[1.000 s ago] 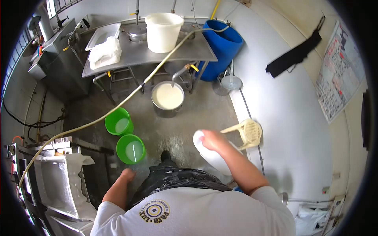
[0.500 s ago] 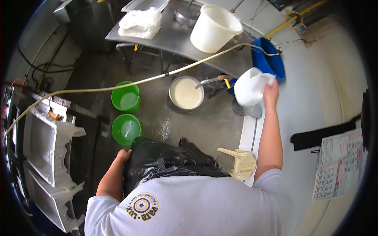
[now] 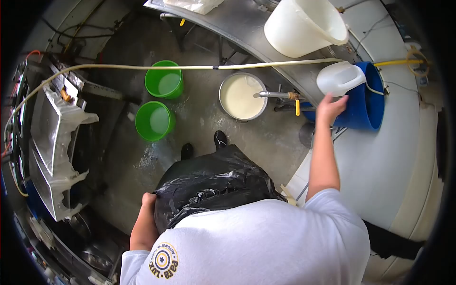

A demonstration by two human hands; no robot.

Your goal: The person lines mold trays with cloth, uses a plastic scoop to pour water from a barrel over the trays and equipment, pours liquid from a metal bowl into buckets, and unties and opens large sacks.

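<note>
Since the white jug [image 3: 335, 80] sits way out by the right-hand corner of the worktop [image 3: 242, 45], right up against the blue barrel [image 3: 373, 114] from this angle, that's the bit that makes me nervous. I honestly can't tell what's holding it up, or whether it's fully supported. If it's half over the edge, its rounded side could let it roll off to the floor [image 3: 190, 123] or drop into the barrel. The hose [image 3: 275, 64] runs past it too, so a tug there might knock it. Other worry: the floor looks wet and shiny left of the boots [image 3: 187, 151], so a careless step could mean a slip, with the pot [image 3: 243, 118] of pale liquid and the green buckets [image 3: 142, 121] not far off.

Now the pose. The right arm reaches nearly straight out to the far right, and the right hand [image 3: 330, 111] is just on the near side of the jug. Its fingers look loosely parted and a bit curled, no proper grip that I can see; whether a fingertip touches the jug, I can't say. The left arm hangs low and bent on the left, with the left hand [image 3: 148, 199] at the edge of the black apron [image 3: 209, 180]. Those fingers are mostly hidden, so no idea if they're pinching the plastic.
</note>
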